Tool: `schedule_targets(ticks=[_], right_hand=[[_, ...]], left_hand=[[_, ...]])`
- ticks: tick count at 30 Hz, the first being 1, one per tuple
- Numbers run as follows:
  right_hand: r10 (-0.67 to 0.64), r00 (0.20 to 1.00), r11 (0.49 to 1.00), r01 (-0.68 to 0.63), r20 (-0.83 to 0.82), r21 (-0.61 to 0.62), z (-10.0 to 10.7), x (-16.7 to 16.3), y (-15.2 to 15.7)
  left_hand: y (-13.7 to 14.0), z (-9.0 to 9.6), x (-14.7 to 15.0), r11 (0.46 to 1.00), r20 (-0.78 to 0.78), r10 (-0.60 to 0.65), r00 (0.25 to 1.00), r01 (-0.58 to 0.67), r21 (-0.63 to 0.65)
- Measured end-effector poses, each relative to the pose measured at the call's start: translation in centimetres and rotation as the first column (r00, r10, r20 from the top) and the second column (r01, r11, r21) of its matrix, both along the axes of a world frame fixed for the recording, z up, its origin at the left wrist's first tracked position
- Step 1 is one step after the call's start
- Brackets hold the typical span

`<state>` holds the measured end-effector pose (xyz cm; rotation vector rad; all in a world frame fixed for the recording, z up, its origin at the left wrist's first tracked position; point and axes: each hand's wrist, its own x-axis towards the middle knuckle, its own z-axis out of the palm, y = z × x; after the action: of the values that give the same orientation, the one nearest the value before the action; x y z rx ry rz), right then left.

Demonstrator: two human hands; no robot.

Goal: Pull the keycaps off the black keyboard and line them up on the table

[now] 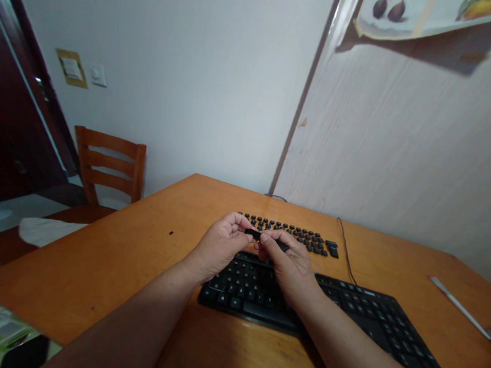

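Note:
Over the black keyboard (269,316), my left hand (224,242) and my right hand (292,261) meet fingertip to fingertip. Both pinch a slim, dark, stick-like object (253,233); its kind is too small and too covered to tell. The keyboard lies on the wooden table, with bare pale-dotted key spots in its left part and caps on the rest. Behind it, loose black keycaps (305,232) lie in rows, partly hidden by my hands. Two larger keycaps (332,248) sit at the right end of those rows.
One small black piece (171,233) lies alone on the table (138,255) to the left. A cable (346,248) runs from the keyboard toward the wall. At right is a long white strip (459,306). A wooden chair (111,165) stands beyond the left edge.

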<state>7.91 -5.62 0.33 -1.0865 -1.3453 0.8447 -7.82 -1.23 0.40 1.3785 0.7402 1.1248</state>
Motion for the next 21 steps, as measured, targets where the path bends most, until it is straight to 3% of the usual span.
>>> schedule_targets(ticks=[21], right_hand=[[-0.006,1.000,1.000,0.006,-0.008,-0.009,-0.21,0.05,-0.04]], left_hand=[[0.14,-0.11,0.13,1.000,-0.007,0.003,1.000,-0.003,0.031]])
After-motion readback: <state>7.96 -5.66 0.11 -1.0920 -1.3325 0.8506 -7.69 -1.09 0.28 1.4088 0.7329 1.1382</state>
